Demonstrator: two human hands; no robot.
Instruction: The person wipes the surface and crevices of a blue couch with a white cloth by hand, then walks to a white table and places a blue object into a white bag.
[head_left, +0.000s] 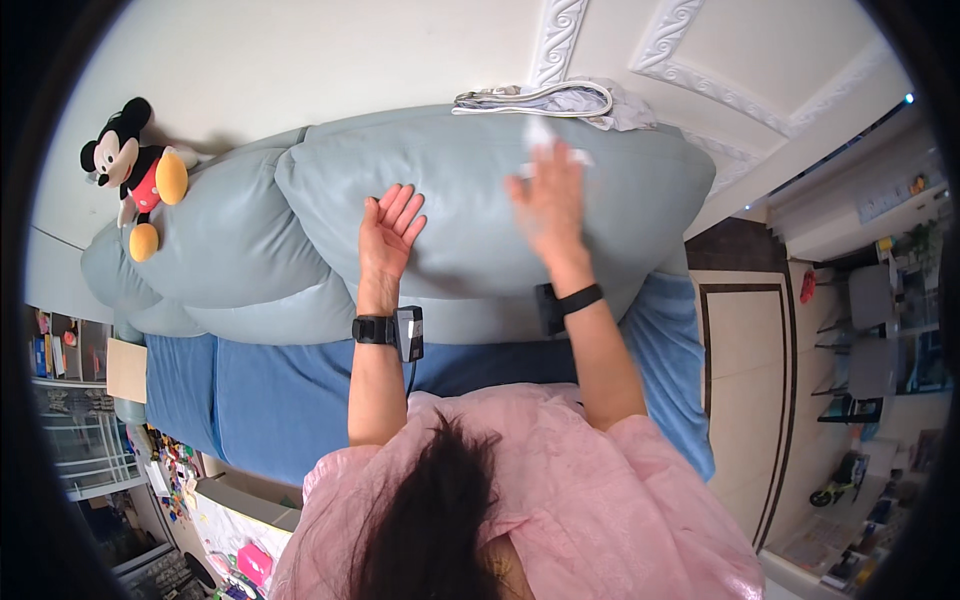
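Blue covers (pixel 285 400) lie over the sofa seat just in front of me, below my pink top (pixel 650 480) and dark hair (pixel 425 520). My hands are apart. The left hand (pixel 392 235) is turned palm up before the grey-green backrest (pixel 450 180), fingers loosely curled and nothing in it; a small box (pixel 410 333) is strapped at that wrist. Beyond it to the right, my right hand (pixel 555 205) is blurred over the same backrest, fingers stretched forward across a white cloth or tissue (pixel 540 132). I cannot tell whether they pinch it or only press it.

As for how far along I am, the white piece is at the upper right part of the cushion, and I see no mark that sets off any finished part from what is left; I'd judge the work midway.

Just past my fingertips, a bundle of pale fabric with a looped strap (pixel 620 105) lies on the backrest's top edge, which could get in the way there. Well off to the left sits a plush mouse (pixel 145 180). Behind everything is the white wall (pixel 400 50) with raised moulding.
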